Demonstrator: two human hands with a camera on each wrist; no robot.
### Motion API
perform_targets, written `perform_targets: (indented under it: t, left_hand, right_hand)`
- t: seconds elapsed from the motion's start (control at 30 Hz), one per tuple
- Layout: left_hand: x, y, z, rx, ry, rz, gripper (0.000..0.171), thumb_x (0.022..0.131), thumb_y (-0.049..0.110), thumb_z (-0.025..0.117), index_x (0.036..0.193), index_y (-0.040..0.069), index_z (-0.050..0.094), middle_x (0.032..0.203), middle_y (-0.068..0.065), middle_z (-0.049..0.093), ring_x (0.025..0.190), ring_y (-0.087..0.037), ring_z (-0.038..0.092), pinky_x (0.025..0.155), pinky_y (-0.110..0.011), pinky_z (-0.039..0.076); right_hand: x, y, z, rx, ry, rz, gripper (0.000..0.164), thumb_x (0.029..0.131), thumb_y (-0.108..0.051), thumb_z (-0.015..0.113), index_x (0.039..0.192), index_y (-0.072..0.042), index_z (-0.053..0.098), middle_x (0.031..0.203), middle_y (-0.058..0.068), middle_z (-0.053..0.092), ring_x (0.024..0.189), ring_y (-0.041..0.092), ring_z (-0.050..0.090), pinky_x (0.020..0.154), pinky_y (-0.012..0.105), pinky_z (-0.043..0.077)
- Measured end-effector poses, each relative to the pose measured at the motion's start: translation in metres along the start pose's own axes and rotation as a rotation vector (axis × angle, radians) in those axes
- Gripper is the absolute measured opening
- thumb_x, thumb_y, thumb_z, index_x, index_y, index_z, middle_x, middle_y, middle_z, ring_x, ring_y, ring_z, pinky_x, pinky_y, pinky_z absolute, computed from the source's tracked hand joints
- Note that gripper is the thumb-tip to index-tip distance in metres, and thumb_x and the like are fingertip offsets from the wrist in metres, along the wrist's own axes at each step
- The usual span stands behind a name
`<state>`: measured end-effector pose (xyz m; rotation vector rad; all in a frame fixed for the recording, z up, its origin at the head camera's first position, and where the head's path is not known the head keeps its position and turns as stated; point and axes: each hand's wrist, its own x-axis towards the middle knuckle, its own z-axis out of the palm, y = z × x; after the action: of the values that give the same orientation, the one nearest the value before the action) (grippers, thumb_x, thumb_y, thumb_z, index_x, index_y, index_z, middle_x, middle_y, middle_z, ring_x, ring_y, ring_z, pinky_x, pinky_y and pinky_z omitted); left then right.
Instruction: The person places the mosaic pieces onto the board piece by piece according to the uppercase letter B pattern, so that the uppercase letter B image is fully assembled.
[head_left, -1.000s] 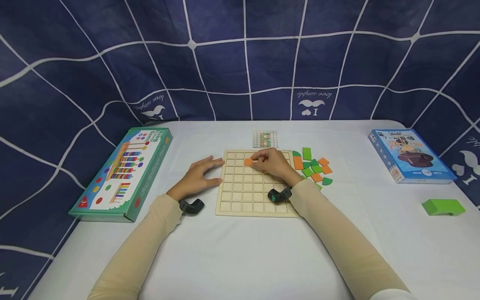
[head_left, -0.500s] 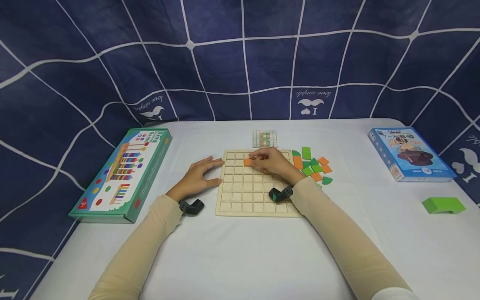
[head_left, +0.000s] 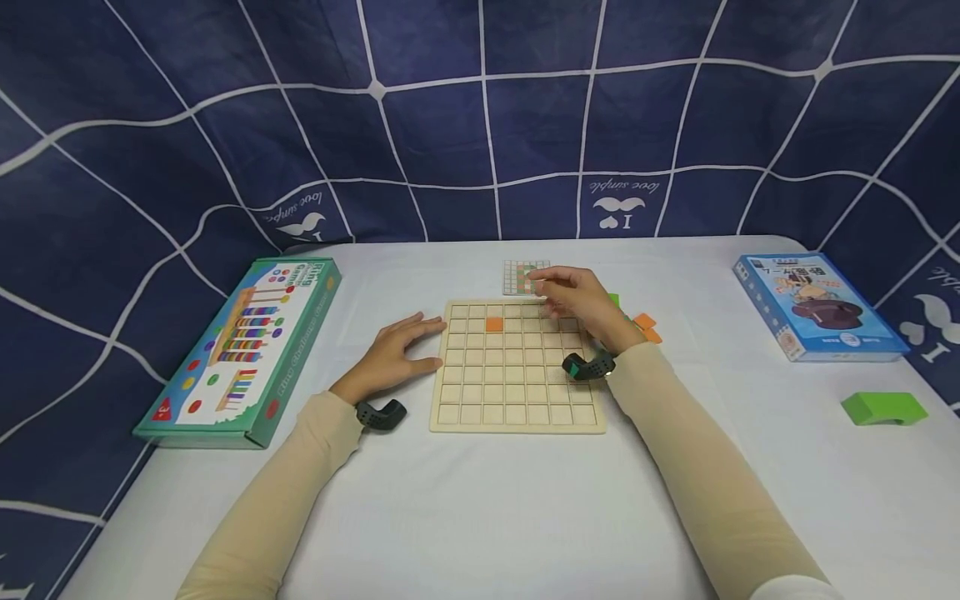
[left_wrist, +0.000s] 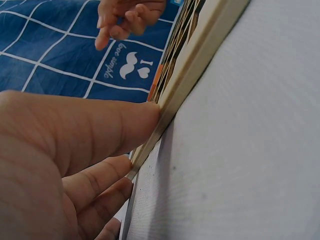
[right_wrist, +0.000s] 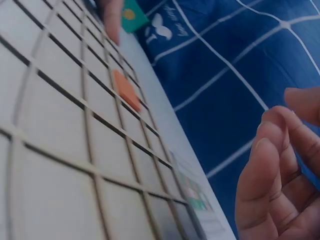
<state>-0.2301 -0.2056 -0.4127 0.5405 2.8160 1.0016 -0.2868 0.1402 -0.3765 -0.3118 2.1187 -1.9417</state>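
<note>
Orange square (head_left: 494, 324): likely light; pinch edges.
Left hand (head_left: 393, 354): relaxed, touching wooden gridboard's (head_left: 515, 357) left edge.
Right hand (head_left: 583, 302): loose, empty.

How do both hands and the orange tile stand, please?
Left hand touching left edge of wooden grid board; right hand hovering near far right corner, grip empty. Orange square tile in a cell. Right hand partly hiding pattern card in head view.

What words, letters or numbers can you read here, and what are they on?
"love simple": blue cloth, upside down in the head view.
"I", beside a heart: same cloth.
"Ring": top of the green box.
"Game": same top.
Too small or blurred: the green box's other writing and the blue box's lettering.
No words show on the wooden board.
</note>
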Motion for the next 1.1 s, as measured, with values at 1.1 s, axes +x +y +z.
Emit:
perform_targets:
  t: [1.1]
  left_hand:
    - [0.0,-0.001,0.0,0.016,0.0,0.008,0.066,0.098,0.027,0.079,0.157,0.008,0.057,0.169,-0.011,0.046,0.164,-0.038,0.023,0.132,-0.063,0.009]
  right_hand:
    - [-0.024,0.04,-0.111,-0.286,0.377,-0.008,0.041,0.105,-0.016,0.072,0.14,0.005,0.068,0.102,-0.008,0.066,0.095,0.012,0.055,0.079,0.015,0.049]
